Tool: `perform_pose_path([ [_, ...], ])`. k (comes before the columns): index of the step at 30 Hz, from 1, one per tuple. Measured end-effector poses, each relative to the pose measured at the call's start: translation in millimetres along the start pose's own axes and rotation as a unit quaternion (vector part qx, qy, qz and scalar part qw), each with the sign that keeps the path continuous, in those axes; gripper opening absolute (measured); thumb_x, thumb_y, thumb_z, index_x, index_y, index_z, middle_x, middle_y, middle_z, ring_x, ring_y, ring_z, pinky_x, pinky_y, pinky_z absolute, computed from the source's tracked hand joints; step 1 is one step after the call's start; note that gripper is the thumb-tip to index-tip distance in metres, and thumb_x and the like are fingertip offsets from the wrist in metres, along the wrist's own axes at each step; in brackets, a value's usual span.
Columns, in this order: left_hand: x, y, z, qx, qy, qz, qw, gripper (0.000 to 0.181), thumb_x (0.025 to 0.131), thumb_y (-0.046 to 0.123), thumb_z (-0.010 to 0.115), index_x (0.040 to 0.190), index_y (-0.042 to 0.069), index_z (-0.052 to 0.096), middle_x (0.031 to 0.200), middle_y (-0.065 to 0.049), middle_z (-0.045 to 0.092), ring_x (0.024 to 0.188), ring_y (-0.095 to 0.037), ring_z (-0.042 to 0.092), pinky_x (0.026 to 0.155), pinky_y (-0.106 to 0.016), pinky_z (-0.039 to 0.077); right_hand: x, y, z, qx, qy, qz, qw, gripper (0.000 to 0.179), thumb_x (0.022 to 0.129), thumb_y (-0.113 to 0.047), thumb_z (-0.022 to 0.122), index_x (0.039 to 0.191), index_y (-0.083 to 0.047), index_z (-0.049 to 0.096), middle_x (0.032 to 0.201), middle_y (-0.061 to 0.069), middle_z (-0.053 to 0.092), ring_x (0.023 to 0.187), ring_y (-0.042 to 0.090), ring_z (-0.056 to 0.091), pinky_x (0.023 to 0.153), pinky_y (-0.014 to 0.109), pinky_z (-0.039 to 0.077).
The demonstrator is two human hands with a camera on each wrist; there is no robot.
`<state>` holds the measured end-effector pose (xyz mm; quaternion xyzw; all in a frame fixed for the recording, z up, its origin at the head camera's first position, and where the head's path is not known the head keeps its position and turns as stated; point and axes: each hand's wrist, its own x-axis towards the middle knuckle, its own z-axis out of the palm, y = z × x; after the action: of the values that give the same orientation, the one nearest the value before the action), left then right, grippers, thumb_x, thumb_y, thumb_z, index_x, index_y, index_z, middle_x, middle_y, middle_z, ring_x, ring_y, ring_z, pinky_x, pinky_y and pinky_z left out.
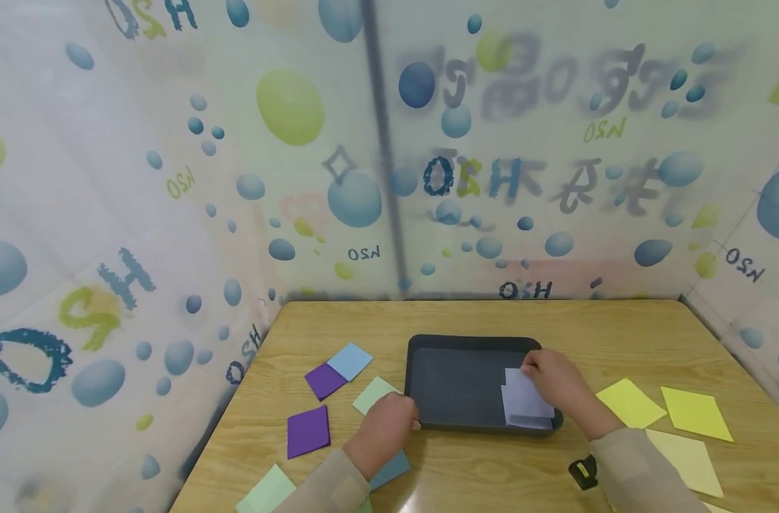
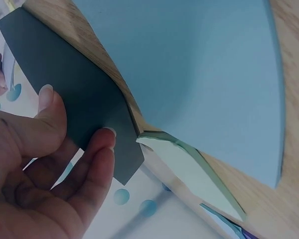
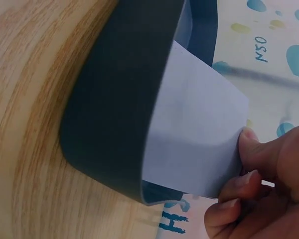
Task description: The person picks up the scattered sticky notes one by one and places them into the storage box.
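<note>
A dark grey rectangular tray (image 1: 456, 388) stands on the wooden table in the head view. At its near left corner is my left hand (image 1: 387, 422); in the left wrist view the thumb and curled fingers (image 2: 105, 144) grip the tray wall (image 2: 97, 107). My right hand (image 1: 552, 377) is over the tray's right end. Between thumb and fingers it pinches the edge of a pale white paper square (image 3: 199, 124), tilted up inside the tray wall (image 3: 117, 104). The head view shows pale paper (image 1: 524, 406) with a stepped outline there.
Left of the tray lie purple squares (image 1: 308, 432), a light blue one (image 1: 351, 362), pale green ones (image 1: 373, 392) and a darker blue one (image 1: 390, 470). On the right are yellow squares (image 1: 697, 413) and a cream one (image 1: 687, 463). A patterned curtain (image 1: 312, 235) stands behind the table.
</note>
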<state>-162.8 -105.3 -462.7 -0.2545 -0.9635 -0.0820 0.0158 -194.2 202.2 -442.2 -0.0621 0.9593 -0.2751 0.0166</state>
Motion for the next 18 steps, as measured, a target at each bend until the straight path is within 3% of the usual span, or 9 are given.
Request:
perform_pose_path([
  [7,0.1,-1.0,1.9,-0.002,-0.007,-0.004,1.0,0.009,0.084,0.019,0.082,0.077,0.013,0.08,0.075,0.004,0.074,0.071,-0.01,0.069,0.064,-0.022,0.056,1.3,1.1,4.6,-0.003,-0.031,0.02,0.9993,0.014,0.101,-0.008,0.059,0.097,0.001,0.068,0.085,0.008,0.065,0.075,0.02,0.054,0.064,0.034,0.048],
  [18,0.0,-0.3,1.3,-0.004,-0.011,-0.009,0.9999,0.008,0.085,0.02,0.081,0.08,0.013,0.081,0.077,0.004,0.075,0.073,-0.011,0.069,0.066,-0.022,0.057,1.3,2.7,11.0,-0.007,-0.03,0.014,0.9994,0.012,0.099,-0.006,0.061,0.094,0.002,0.068,0.083,0.008,0.066,0.072,0.02,0.054,0.062,0.034,0.048],
])
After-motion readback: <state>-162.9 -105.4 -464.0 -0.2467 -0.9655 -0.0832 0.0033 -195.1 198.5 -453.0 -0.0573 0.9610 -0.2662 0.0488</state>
